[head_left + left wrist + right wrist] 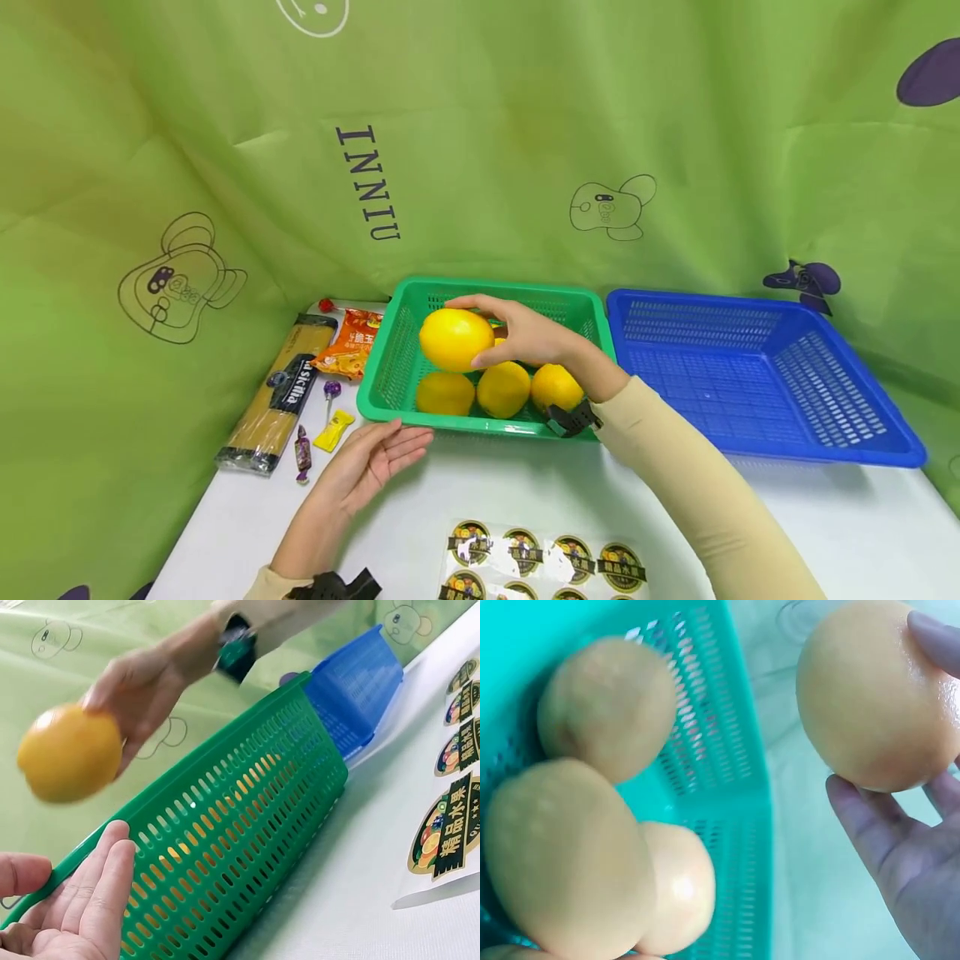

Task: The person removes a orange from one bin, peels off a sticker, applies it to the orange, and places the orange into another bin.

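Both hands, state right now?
Left hand: open, holding nothing, near side of the green basket.
Right hand: closed around a yellow fruit.

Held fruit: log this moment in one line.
right hand: holds yellow fruit above green basket | left hand: at basket's near rim | blue basket: alongside

Far edge of table: two baskets, at least five yellow fruits. Left edge: two lollipops, two sweets, two packets. Near edge: one sticker sheet.

Baskets, stickers on white table
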{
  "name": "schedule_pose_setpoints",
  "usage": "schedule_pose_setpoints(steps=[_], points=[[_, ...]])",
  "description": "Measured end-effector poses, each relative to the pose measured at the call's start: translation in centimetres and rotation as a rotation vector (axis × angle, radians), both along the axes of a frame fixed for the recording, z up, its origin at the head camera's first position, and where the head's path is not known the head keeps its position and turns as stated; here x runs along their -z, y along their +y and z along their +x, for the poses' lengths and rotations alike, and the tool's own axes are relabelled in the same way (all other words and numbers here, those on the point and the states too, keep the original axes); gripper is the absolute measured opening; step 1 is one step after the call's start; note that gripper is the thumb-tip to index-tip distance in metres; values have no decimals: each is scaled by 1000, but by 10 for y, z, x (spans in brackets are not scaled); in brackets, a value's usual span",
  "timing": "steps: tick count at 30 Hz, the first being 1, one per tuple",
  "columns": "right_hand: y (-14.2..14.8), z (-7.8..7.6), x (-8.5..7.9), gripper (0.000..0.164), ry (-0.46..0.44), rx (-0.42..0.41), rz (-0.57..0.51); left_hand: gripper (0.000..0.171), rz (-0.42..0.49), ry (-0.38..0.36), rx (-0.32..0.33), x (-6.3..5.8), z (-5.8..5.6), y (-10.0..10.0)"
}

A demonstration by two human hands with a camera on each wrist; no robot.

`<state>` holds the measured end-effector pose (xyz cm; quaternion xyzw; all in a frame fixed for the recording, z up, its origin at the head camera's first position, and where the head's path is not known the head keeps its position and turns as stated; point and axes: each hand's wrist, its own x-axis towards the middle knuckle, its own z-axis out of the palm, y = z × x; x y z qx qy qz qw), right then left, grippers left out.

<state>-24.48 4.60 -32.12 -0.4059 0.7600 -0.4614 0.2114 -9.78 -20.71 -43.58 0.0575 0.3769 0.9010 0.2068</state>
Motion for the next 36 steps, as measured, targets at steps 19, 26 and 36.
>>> schedule_pose_setpoints(steps=[19,26,36], points=[[114,134,48,80,154,28,-237,28,69,19,22,-3,-7,-8],[123,152,94,77,52,121,-124,28,58,12,12,-4,-8,-8],[125,149,128,72,-166,184,-71,29,65,-1,32,0,-6,-3]])
